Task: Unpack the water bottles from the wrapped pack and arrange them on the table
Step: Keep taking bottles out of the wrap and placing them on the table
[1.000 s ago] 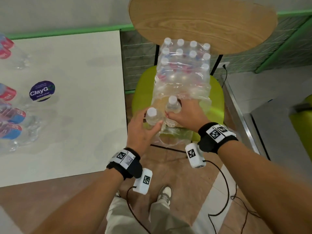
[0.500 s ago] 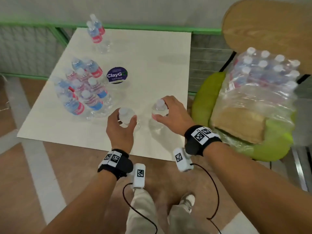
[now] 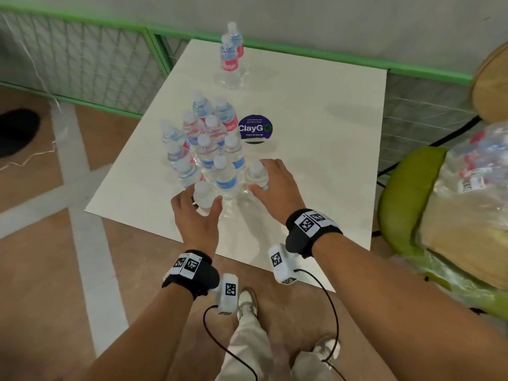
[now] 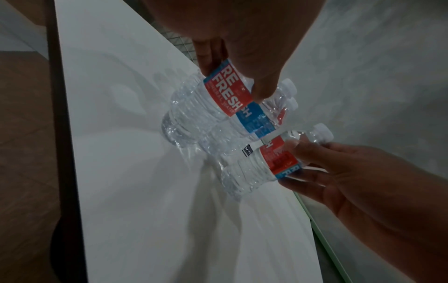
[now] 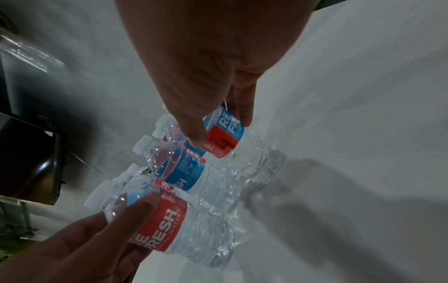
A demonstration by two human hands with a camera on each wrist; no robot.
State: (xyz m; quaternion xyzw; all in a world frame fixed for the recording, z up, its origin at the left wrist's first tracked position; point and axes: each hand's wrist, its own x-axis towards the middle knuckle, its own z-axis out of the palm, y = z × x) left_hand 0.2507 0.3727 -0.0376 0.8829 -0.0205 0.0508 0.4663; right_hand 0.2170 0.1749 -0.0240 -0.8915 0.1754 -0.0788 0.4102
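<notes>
Each hand, left hand and right hand, grips one bottle at the near edge of the standing cluster on the table, while the wrapped pack at far right holds more.

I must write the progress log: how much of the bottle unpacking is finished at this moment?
Done: a cluster of bottles and two more stand on the table. In hand: left hand and right hand each set one bottle beside the cluster. Left: the wrapped pack on the chair holds more.
</notes>
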